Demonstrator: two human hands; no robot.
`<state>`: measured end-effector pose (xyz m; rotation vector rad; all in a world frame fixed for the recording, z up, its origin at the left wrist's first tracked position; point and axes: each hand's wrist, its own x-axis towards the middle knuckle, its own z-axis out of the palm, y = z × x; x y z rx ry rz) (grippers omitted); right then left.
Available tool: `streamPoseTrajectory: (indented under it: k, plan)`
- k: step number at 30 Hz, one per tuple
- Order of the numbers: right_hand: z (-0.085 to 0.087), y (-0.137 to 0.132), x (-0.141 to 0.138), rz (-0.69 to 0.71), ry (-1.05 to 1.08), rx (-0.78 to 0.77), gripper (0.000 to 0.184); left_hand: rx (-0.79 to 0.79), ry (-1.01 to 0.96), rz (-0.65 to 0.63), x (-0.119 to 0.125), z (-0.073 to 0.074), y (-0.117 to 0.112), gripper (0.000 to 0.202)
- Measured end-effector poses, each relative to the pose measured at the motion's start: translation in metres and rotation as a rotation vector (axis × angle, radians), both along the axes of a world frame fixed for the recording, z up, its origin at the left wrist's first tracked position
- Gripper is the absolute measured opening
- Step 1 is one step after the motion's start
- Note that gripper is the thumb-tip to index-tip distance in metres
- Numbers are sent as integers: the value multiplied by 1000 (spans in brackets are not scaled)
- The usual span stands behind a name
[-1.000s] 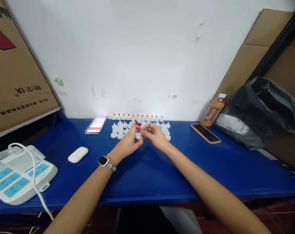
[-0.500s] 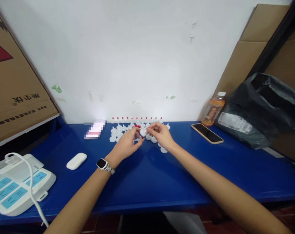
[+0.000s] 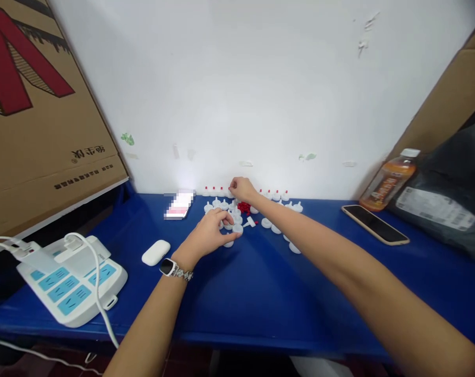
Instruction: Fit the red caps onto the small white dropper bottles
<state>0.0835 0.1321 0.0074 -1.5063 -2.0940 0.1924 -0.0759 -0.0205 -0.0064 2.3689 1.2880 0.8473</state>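
Observation:
Close to the wall, my right hand is pinched at a white spout cap with a red tip, in line with a row of similar red-tipped caps. My left hand is low over a cluster of white spout caps, its thumb and fingers apart. One white cap sits by those fingertips; whether they touch it I cannot tell. A pile of small red tips lies between the hands. Beside it a white T-shaped piece rests on the table. More loose white caps stand under my right forearm.
On the blue table are a power strip, a white earbud case, a lit phone and a dark phone. An orange drink bottle and a dark plastic bag are at right. A cardboard box stands left.
My right hand has moved from beside my left hand, where it held a white cap, back to the row by the wall. The view has turned left.

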Motion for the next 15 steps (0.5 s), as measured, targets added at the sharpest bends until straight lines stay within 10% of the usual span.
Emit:
streamPoseTrajectory:
  k: [15]
  plan:
    - [6,-15,8,0,-109,-70,24,-256,-18,-13,1,5,-4,20]
